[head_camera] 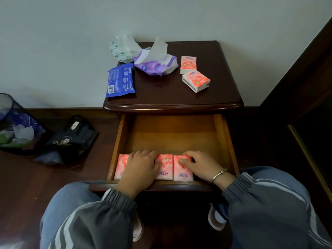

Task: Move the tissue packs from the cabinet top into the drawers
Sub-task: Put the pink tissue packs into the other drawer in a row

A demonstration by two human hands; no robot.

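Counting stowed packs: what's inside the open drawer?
Along the drawer front: left pack, middle pack, and right pack gripped by the right hand. The left hand covers the gap between the first two; a fourth pack could hide there.
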